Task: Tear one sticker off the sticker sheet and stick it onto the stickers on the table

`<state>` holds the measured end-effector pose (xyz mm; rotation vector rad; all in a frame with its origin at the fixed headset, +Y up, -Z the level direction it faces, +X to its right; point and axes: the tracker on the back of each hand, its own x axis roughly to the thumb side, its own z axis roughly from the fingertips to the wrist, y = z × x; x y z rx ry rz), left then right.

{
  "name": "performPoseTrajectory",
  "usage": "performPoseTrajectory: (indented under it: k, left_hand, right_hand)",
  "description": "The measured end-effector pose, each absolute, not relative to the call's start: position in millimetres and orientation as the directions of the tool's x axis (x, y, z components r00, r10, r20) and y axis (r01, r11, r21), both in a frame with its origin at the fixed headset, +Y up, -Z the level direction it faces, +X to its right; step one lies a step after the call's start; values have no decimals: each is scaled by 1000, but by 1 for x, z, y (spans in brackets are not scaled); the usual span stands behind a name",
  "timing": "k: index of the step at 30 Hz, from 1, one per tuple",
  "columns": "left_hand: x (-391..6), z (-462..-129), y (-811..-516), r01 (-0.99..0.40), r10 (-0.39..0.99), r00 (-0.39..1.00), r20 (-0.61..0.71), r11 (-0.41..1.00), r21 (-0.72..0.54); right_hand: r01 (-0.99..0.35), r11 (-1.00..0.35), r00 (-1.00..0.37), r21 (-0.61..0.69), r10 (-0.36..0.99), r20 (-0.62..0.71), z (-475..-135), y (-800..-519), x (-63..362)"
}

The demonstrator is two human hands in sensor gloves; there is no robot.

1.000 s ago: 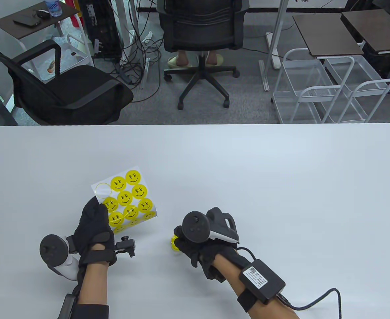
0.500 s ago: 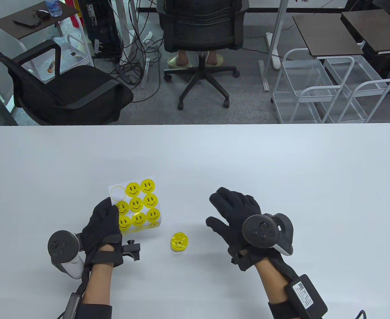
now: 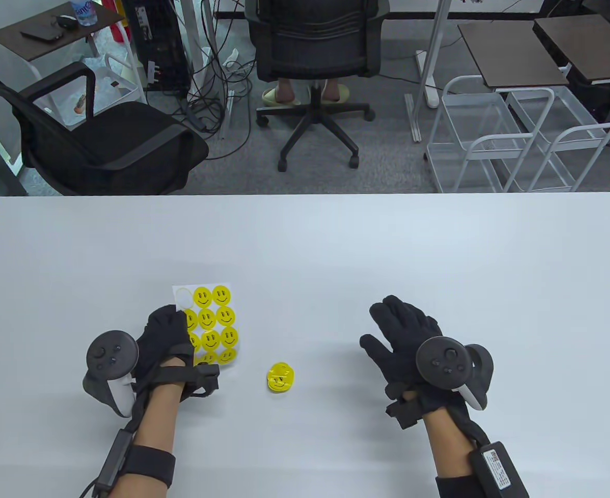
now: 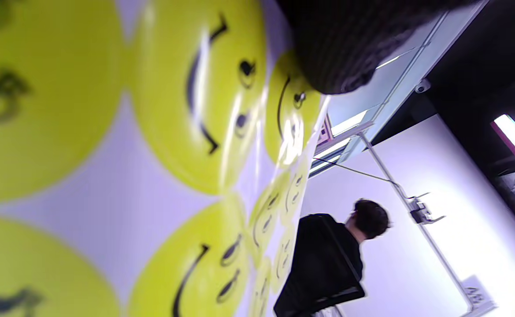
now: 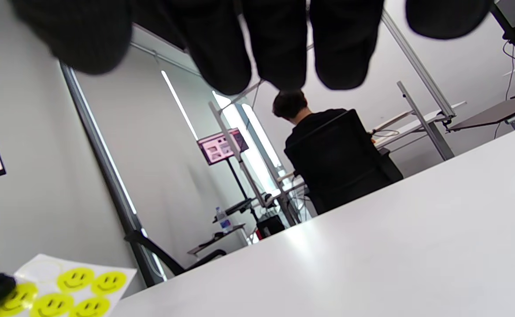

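Sticker sheet in the left hand, right hand free

Sticker sheet (image 3: 208,322) with yellow smiley faces is pinched along its left edge by the left hand (image 3: 167,337), which holds it tilted up off the white tabletop (image 3: 336,249); its top-left circle is bare. A small stack of yellow stickers (image 3: 281,377) lies on the tabletop between the hands, touching neither. The right hand (image 3: 403,337) hovers well to the right, fingers spread and relaxed, holding nothing.
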<state>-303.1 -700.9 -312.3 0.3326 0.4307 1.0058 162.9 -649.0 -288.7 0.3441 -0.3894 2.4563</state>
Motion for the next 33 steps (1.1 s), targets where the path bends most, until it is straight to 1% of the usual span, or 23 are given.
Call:
performPoseTrajectory:
  k: [1,3,4,5,6,7,8,9,11,13,14,16,19,22,24,26,28,30,33]
  left_hand:
    - [-310,-314,-702,-715,841,492,-226,538,446]
    - [-329,-314,-703,-602,710,630,-314,702,380]
    - [-338,-311,-702,-491,603,707,-369,794,358]
    - [-345,-310,-701,-406,522,752,-401,848,342]
    - [-358,-307,-701,-293,401,800,-447,910,292]
    - [-369,-304,-700,-231,325,806,-495,942,244]
    - [-377,-302,-701,-220,303,793,-529,951,216]
    - [-388,-300,-701,-242,307,761,-571,952,189]
    - [-403,-295,-701,-259,312,724,-615,950,177]
    - [-414,-291,-701,-191,241,722,-649,970,148]
    - [-421,-288,-701,-134,169,727,-665,985,105]
    - [-432,-283,-705,-72,83,725,-684,996,44]
    - [-444,-274,-713,-53,18,701,-713,998,-27]
    - [-455,-266,-721,-68,36,676,-736,998,-14]
    - [-464,-263,-729,-148,124,628,-768,988,38]
    - [-466,-262,-733,-164,154,612,-776,984,65]
    - [-467,-263,-736,-113,81,634,-769,993,11]
    - [-468,-266,-736,-52,-23,651,-759,996,-75]
    - [-468,-265,-735,3,-108,654,-749,990,-140]
  right_hand:
    - [-615,-764,-774,-192,539,333,-289,-649,163]
    - [-618,-762,-772,-193,542,331,-289,-648,165]
    - [-619,-761,-771,-193,543,332,-288,-648,165]
    - [-621,-760,-770,-192,545,332,-288,-648,165]
    - [-623,-759,-768,-191,547,333,-288,-647,166]
    - [-625,-757,-767,-191,548,333,-288,-647,166]
    - [-626,-756,-766,-191,550,333,-287,-647,166]
    - [-630,-754,-763,-189,554,334,-287,-646,166]
    - [-631,-754,-760,-182,555,337,-286,-646,165]
    - [-629,-756,-761,-179,552,341,-285,-646,163]
    - [-630,-757,-760,-175,552,343,-284,-645,162]
    - [-634,-754,-756,-174,555,347,-283,-645,161]
    - [-636,-751,-754,-178,556,350,-283,-644,161]
    - [-637,-750,-755,-177,561,341,-283,-645,163]
    - [-645,-746,-750,-168,574,328,-285,-647,164]
    - [-643,-748,-751,-163,575,325,-287,-647,164]
    - [-640,-751,-754,-164,572,324,-286,-647,165]
    - [-639,-751,-755,-166,571,322,-286,-647,165]
    - [-645,-747,-750,-162,578,322,-286,-647,165]
